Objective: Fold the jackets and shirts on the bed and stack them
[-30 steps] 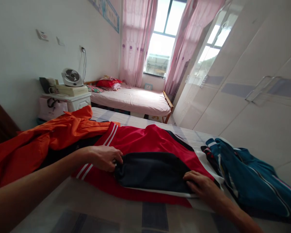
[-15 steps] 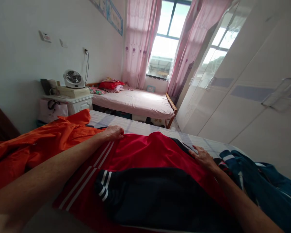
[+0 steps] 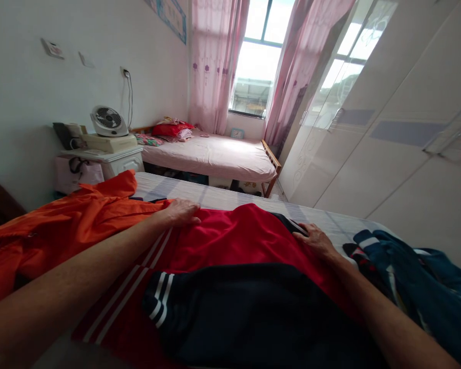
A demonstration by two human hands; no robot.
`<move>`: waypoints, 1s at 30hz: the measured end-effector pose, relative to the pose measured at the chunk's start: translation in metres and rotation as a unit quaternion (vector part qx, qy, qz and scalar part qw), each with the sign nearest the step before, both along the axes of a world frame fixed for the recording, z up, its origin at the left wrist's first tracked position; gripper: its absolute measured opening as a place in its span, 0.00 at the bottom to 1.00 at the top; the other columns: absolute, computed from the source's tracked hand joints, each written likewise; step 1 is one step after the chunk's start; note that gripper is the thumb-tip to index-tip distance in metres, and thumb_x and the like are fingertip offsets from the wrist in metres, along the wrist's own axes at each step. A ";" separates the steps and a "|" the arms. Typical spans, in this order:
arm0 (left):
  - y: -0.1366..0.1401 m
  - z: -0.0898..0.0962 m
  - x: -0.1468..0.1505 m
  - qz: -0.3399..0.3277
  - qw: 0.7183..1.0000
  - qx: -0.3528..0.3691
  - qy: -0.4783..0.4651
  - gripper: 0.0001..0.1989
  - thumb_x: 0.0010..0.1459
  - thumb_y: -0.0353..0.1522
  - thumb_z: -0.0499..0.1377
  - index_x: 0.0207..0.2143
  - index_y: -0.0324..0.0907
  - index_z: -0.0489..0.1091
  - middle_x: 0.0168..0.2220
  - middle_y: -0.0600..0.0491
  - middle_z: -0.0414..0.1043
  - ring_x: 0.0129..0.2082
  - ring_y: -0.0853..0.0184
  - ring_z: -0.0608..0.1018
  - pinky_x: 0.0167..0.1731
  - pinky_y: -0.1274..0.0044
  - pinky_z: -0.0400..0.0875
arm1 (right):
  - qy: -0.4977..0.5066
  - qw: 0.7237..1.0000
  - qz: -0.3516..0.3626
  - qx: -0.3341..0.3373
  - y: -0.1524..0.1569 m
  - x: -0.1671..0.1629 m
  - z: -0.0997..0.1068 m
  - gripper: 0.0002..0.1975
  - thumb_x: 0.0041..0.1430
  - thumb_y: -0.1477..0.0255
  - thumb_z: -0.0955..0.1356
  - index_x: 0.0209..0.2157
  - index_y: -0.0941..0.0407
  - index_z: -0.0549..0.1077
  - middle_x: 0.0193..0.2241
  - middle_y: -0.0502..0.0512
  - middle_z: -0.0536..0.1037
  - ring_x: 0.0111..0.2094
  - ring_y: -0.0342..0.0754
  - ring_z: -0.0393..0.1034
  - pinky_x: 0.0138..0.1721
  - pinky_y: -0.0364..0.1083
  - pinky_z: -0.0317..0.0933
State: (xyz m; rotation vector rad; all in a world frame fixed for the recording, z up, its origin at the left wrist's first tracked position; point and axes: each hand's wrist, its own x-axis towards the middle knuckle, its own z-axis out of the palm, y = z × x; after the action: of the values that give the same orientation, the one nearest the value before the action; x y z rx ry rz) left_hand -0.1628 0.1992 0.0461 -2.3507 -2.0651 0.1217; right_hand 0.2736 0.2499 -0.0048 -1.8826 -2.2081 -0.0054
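Note:
A red and navy tracksuit jacket (image 3: 230, 230) lies spread in front of me, with white double stripes on its left side. Its navy sleeve (image 3: 230, 307) is folded across the near part, the striped cuff pointing left. My left hand (image 3: 182, 212) rests on the far left edge of the red cloth, fingers stretched out and thumb apart. At the far right edge, my right hand (image 3: 315, 241) has its fingers closed on a navy part with white trim. The undersides of both hands are hidden.
An orange garment (image 3: 80, 220) lies on the left and teal clothing (image 3: 411, 277) on the right, both on the bed's pale sheet (image 3: 215, 197). Beyond are a pink-covered bed (image 3: 211, 154), a nightstand (image 3: 125, 165) with a fan (image 3: 108, 120), and a white wardrobe (image 3: 399, 174).
My left hand's fingers have stretched out more along the red edge. My right hand has closed in on the navy trim, shifting slightly left. The view has turned slightly.

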 end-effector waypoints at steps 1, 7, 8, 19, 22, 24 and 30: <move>0.000 -0.003 0.001 0.004 1.000 -0.001 0.002 0.15 0.55 0.37 0.52 0.41 0.42 0.73 0.44 0.42 0.74 0.45 0.55 0.75 0.42 0.69 0.66 | -0.003 1.000 -0.003 0.005 0.001 -0.001 0.000 0.22 0.57 0.61 0.62 0.48 0.59 0.71 0.43 0.61 0.73 0.43 0.50 0.70 0.42 0.45 0.60; 0.006 -0.012 -0.008 0.059 0.998 0.010 -0.008 0.18 0.58 0.32 0.45 0.44 0.40 0.71 0.43 0.39 0.74 0.44 0.55 0.75 0.41 0.66 0.66 | 0.002 1.000 -0.021 0.016 0.006 0.005 -0.004 0.16 0.58 0.70 0.60 0.42 0.60 0.73 0.40 0.61 0.75 0.41 0.50 0.70 0.42 0.46 0.60; 0.008 -0.011 -0.009 0.065 0.998 0.004 -0.013 0.18 0.59 0.34 0.45 0.45 0.41 0.70 0.44 0.40 0.74 0.44 0.56 0.75 0.41 0.67 0.66 | 0.007 1.000 -0.019 0.015 0.008 0.006 -0.003 0.16 0.58 0.69 0.61 0.42 0.60 0.73 0.40 0.61 0.76 0.41 0.50 0.70 0.42 0.46 0.60; 0.012 0.003 0.005 0.000 0.999 0.043 -0.014 0.14 0.52 0.37 0.54 0.41 0.43 0.70 0.42 0.48 0.73 0.43 0.60 0.75 0.38 0.75 0.68 | 0.061 0.998 -0.016 0.017 0.014 -0.005 0.019 0.14 0.51 0.72 0.63 0.39 0.57 0.75 0.36 0.57 0.79 0.38 0.50 0.72 0.39 0.43 0.61; -0.011 0.011 0.004 -0.016 0.993 0.116 -0.016 0.13 0.58 0.36 0.49 0.43 0.44 0.67 0.45 0.48 0.69 0.44 0.61 0.73 0.40 0.74 0.67 | 0.094 0.991 -0.027 0.089 -0.005 0.009 0.036 0.18 0.54 0.71 0.60 0.45 0.59 0.72 0.43 0.59 0.76 0.44 0.51 0.69 0.45 0.45 0.59; -0.035 0.013 0.001 -0.048 0.983 0.178 -0.008 0.14 0.62 0.35 0.45 0.42 0.43 0.67 0.43 0.47 0.68 0.43 0.61 0.73 0.39 0.74 0.67 | 0.146 0.981 -0.019 0.127 -0.025 0.025 0.043 0.18 0.54 0.70 0.60 0.44 0.59 0.71 0.42 0.59 0.76 0.42 0.51 0.70 0.44 0.46 0.60; -0.101 -0.004 -0.019 -0.277 0.930 0.227 0.083 0.17 0.61 0.26 0.47 0.50 0.45 0.66 0.43 0.47 0.69 0.42 0.59 0.72 0.42 0.67 0.65 | 0.166 0.985 0.021 0.028 -0.091 0.060 0.030 0.14 0.53 0.68 0.61 0.40 0.55 0.73 0.34 0.53 0.78 0.33 0.49 0.72 0.36 0.45 0.63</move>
State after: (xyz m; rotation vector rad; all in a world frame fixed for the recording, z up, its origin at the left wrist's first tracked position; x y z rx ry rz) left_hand -0.1817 0.0978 0.0423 -2.3976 -1.1308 -0.1431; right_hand 0.3340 0.1591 0.0252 -1.6657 -1.9983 0.2346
